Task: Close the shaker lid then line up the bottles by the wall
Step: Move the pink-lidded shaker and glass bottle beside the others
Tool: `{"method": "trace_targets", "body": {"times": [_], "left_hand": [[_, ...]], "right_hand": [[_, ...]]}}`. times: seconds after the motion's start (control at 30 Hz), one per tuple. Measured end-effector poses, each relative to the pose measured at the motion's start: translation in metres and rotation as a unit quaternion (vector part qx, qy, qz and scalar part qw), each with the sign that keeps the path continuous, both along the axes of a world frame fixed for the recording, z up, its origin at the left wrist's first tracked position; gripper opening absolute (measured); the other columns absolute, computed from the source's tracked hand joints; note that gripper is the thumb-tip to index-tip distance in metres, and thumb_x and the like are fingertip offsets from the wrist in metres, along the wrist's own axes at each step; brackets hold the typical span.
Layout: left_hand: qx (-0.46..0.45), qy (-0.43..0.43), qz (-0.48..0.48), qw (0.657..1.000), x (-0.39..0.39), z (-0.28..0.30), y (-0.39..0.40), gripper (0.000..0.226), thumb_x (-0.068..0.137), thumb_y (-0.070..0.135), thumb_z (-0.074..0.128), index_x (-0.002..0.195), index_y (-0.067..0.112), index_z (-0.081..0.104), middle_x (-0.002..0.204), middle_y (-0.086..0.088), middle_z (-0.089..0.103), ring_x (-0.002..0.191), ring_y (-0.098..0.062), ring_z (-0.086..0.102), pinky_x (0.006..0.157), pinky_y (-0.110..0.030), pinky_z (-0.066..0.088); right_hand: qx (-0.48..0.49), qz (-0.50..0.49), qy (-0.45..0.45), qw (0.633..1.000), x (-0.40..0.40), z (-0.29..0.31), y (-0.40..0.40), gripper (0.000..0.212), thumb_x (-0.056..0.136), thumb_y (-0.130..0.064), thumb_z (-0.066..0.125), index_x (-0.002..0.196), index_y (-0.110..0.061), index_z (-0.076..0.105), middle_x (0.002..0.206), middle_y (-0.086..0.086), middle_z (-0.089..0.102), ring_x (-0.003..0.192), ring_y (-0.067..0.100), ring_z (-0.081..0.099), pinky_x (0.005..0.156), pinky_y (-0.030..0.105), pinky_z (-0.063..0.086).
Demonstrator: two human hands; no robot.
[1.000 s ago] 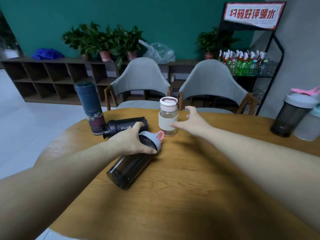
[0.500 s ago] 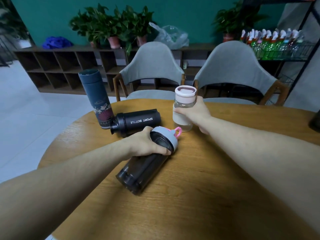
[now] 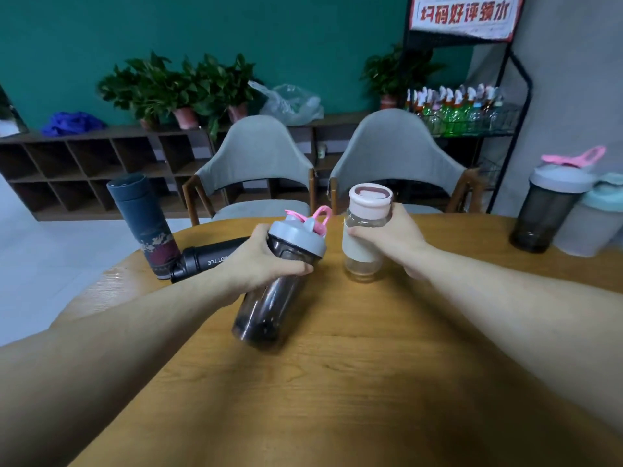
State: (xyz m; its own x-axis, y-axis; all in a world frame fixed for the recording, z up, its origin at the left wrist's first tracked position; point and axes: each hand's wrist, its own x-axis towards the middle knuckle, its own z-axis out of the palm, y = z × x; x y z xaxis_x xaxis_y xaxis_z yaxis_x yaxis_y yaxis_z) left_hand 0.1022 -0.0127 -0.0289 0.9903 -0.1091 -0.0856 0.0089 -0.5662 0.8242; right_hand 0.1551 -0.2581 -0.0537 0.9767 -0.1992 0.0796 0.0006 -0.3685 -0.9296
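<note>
Since the earlier frame, the dark shaker (image 3: 273, 284) has come up off its side and the glass bottle (image 3: 365, 237) has been taken in hand. Head view: the left hand (image 3: 261, 261) is clamped around the shaker just under its grey lid (image 3: 298, 235), the bottle tilted with its base toward 6 o'clock, low over the wooden table (image 3: 371, 382). The right hand (image 3: 397, 242) is wrapped around the glass bottle, held upright just at 3 o'clock of the shaker. A black sport bottle (image 3: 209, 259) lies at 9 o'clock beside a standing navy flask (image 3: 143, 220); two more shakers (image 3: 553, 203) wait by the wall at 2 o'clock. The pink flip cap (image 3: 305, 220) appears raised, though blur makes this uncertain. Doing it well probably means standing the shaker flat first, then pressing the cap until it seats. The shaker's base is smeared, and whether it touches the table is unclear.
</note>
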Motion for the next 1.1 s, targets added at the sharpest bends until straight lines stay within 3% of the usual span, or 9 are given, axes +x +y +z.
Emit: {"method": "trace_targets", "body": {"times": [0.1, 0.2, 0.37, 0.47, 0.6, 0.77, 0.9, 1.0, 1.1], "left_hand": [[-0.026, -0.041, -0.028, 0.998, -0.006, 0.013, -0.044, 0.09, 0.07, 0.03, 0.091, 0.139, 0.024, 0.033, 0.115, 0.01, 0.058, 0.102, -0.003, 0.056, 0.075, -0.022, 0.045], [-0.058, -0.066, -0.024, 0.996, -0.004, 0.015, -0.07, 0.09, 0.071, 0.027, 0.09, 0.14, 0.023, 0.032, 0.117, 0.011, 0.055, 0.109, -0.01, 0.056, 0.083, -0.026, 0.046], [-0.106, -0.122, -0.054, 0.985, -0.006, 0.015, -0.161, 0.095, 0.072, 0.021, 0.09, 0.144, 0.02, 0.028, 0.12, 0.007, 0.054, 0.109, -0.009, 0.056, 0.074, -0.014, 0.044], [-0.124, -0.142, -0.076, 0.979, -0.007, 0.013, -0.214, 0.096, 0.072, 0.021, 0.089, 0.144, 0.021, 0.027, 0.124, 0.003, 0.051, 0.115, -0.014, 0.052, 0.084, -0.02, 0.045], [-0.148, -0.158, -0.103, 0.971, -0.006, 0.006, -0.277, 0.09, 0.072, 0.018, 0.089, 0.14, 0.024, 0.03, 0.117, 0.007, 0.05, 0.113, -0.014, 0.051, 0.085, -0.022, 0.044], [-0.175, -0.143, -0.133, 0.965, 0.002, -0.009, -0.347, 0.095, 0.071, 0.017, 0.09, 0.143, 0.022, 0.028, 0.112, 0.017, 0.047, 0.108, -0.009, 0.051, 0.078, -0.013, 0.043], [-0.19, -0.13, -0.134, 0.964, 0.011, -0.024, -0.391, 0.096, 0.069, 0.017, 0.092, 0.14, 0.024, 0.028, 0.118, 0.008, 0.051, 0.113, -0.013, 0.053, 0.09, -0.028, 0.049], [-0.195, -0.124, -0.133, 0.964, 0.017, -0.034, -0.417, 0.097, 0.068, 0.019, 0.092, 0.141, 0.024, 0.028, 0.123, 0.004, 0.051, 0.116, -0.017, 0.054, 0.098, -0.035, 0.05], [-0.194, -0.125, -0.13, 0.964, 0.025, -0.04, -0.435, 0.097, 0.069, 0.019, 0.092, 0.142, 0.024, 0.027, 0.117, 0.01, 0.051, 0.113, -0.014, 0.053, 0.095, -0.032, 0.048]], "right_hand": [[-0.007, -0.016, -0.008, 1.0, -0.027, 0.009, -0.052, 0.074, 0.064, -0.045, 0.092, 0.122, -0.023, 0.052, 0.118, -0.009, 0.066, 0.106, 0.014, 0.065, 0.091, 0.036, 0.056], [-0.029, -0.013, -0.008, 0.999, -0.04, 0.013, -0.078, 0.075, 0.062, -0.047, 0.091, 0.123, -0.025, 0.052, 0.118, -0.01, 0.066, 0.107, 0.014, 0.066, 0.092, 0.039, 0.057], [-0.051, -0.067, -0.01, 0.996, -0.085, 0.018, -0.165, 0.079, 0.065, -0.043, 0.091, 0.129, -0.023, 0.05, 0.121, -0.007, 0.064, 0.108, 0.016, 0.063, 0.089, 0.036, 0.056], [-0.051, -0.099, -0.006, 0.994, -0.105, 0.016, -0.215, 0.075, 0.068, -0.04, 0.091, 0.128, -0.022, 0.05, 0.12, -0.006, 0.064, 0.107, 0.016, 0.063, 0.086, 0.033, 0.053], [-0.06, -0.131, -0.001, 0.99, -0.125, 0.01, -0.272, 0.082, 0.057, -0.051, 0.091, 0.127, -0.028, 0.055, 0.119, -0.008, 0.069, 0.105, 0.015, 0.067, 0.093, 0.042, 0.057], [-0.05, -0.166, 0.008, 0.985, -0.138, 0.003, -0.333, 0.05, 0.068, -0.033, 0.092, 0.097, -0.037, 0.051, 0.1, -0.014, 0.065, 0.091, 0.007, 0.064, 0.091, 0.036, 0.054], [-0.042, -0.192, 0.018, 0.98, -0.122, -0.005, -0.367, 0.079, 0.051, -0.045, 0.092, 0.119, -0.028, 0.056, 0.112, -0.006, 0.071, 0.102, 0.016, 0.07, 0.094, 0.044, 0.058], [-0.038, -0.209, 0.02, 0.977, -0.109, -0.013, -0.386, 0.079, 0.052, -0.043, 0.093, 0.121, -0.025, 0.058, 0.112, -0.005, 0.072, 0.102, 0.016, 0.07, 0.093, 0.043, 0.058], [-0.037, -0.21, 0.021, 0.977, -0.095, -0.023, -0.396, 0.083, 0.054, -0.043, 0.092, 0.125, -0.023, 0.054, 0.116, -0.004, 0.069, 0.106, 0.019, 0.068, 0.094, 0.043, 0.057]]}}
